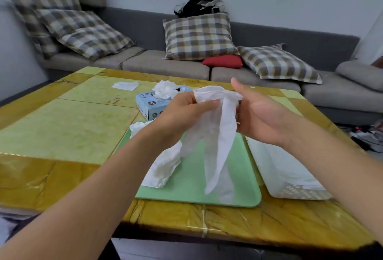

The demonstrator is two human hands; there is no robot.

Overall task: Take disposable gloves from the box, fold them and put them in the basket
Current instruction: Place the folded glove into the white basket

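Thin white film, almost see-through: a glove (215,135) hangs at the centre of the frame, held up by two bare hands above a green tray (192,189). The left hand (182,118) pinches the cuff edge between thumb and fingers. The right hand (261,118) has its thumb raised; its fingers sit behind the glove, so I cannot tell whether they grasp it. The glove droops straight down, limp and creased.

It looks featherlight, floppy and clingy, likely to slide or spring open once folded. Holding it by the cuff and laying it flat on the tray seems the safest way to crease it.

A crumpled glove (165,166) lies on the tray, lower left of centre. The box (153,104) stands just beyond the hands, more gloves bulging from it. The white basket (290,176) sits just right of the tray on the yellow worktop (62,135).
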